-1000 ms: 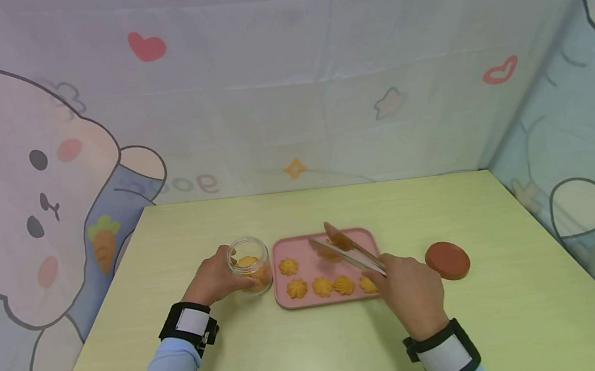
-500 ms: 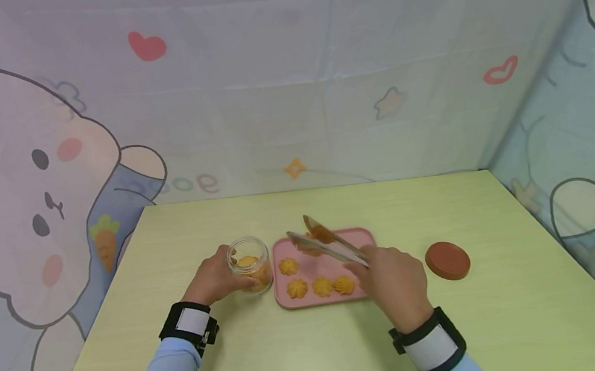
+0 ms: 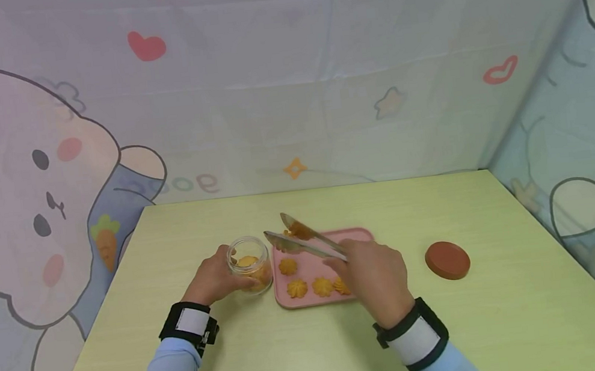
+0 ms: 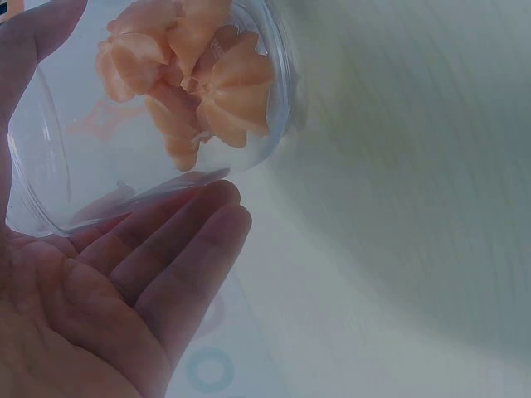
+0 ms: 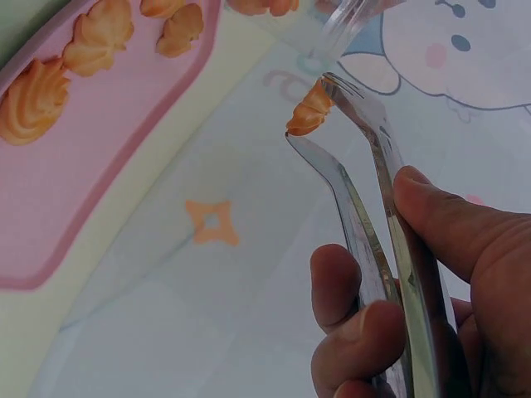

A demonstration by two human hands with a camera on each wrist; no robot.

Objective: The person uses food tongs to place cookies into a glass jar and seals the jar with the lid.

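Note:
My left hand [image 3: 214, 280] holds an open glass jar [image 3: 264, 273] on the table, thumb in front and the other fingers behind. Several piped butter cookies [image 4: 232, 91] lie inside the jar. In my right hand [image 3: 377, 277] I grip metal tongs [image 3: 311, 243]. A ridged cookie [image 5: 309, 109] is pinched between the tong tips, raised above the tray's back left corner, just right of the jar mouth. Below the tongs lies a pink tray [image 3: 316, 264] bearing several more cookies [image 3: 297, 288]; my right hand and the tongs hide part of it.
A round reddish-brown lid [image 3: 447, 260] lies on the table [image 3: 506, 308] to the right of the tray. Behind the table hangs a cartoon-printed cloth [image 3: 320, 86], and another printed cloth stands along the right side.
My right hand has moved left with the tongs and the cookie, from over the tray's right part to near the jar. My left hand and the jar have stayed put.

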